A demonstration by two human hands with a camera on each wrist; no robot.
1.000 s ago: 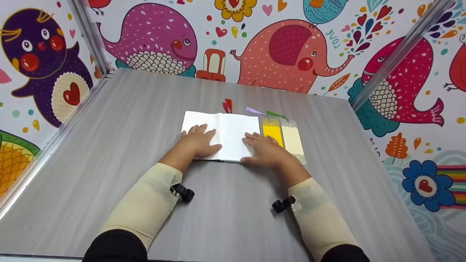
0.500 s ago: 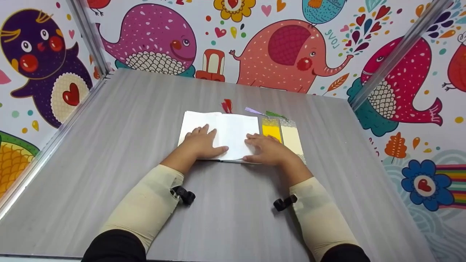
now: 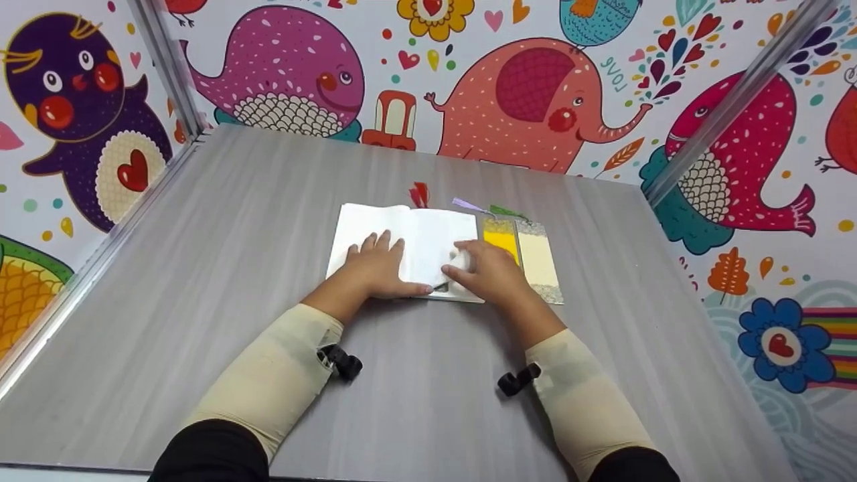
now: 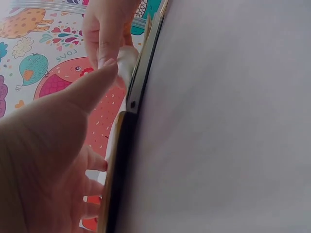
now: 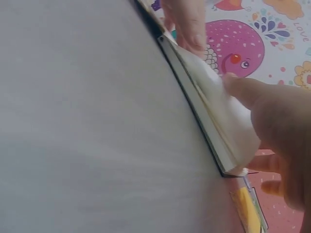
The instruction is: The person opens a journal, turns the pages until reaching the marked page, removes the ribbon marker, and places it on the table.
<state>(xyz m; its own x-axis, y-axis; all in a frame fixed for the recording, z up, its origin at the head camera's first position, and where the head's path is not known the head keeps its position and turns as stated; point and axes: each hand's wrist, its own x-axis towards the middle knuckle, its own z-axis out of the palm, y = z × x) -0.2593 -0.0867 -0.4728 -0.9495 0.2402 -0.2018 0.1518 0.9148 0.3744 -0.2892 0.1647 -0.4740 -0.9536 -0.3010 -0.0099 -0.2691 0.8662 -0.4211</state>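
Note:
An open book (image 3: 435,227) with blank white pages lies on the table in the head view. My left hand (image 3: 378,271) rests flat on its left page, fingers spread and thumb reaching across to the right side. On the right half, my right hand (image 3: 492,271) pinches a page (image 5: 238,116) near its lower outer corner. That page bows up off the stack in the right wrist view, the right thumb (image 5: 240,87) on its upper face and fingers behind it. Part of the fingertips is hidden by the paper.
Right of the book lie a yellow bookmark (image 3: 500,234) and a cream bookmark (image 3: 535,251), close to the right hand. A purple tassel (image 3: 472,205) and a green tassel (image 3: 509,212) lie above them. A red tassel (image 3: 419,195) sticks out past the book's top edge.
The right hand has gone from resting on the right page to pinching and lifting its lower corner. My left hand has slid slightly right, its thumb farther across the book.

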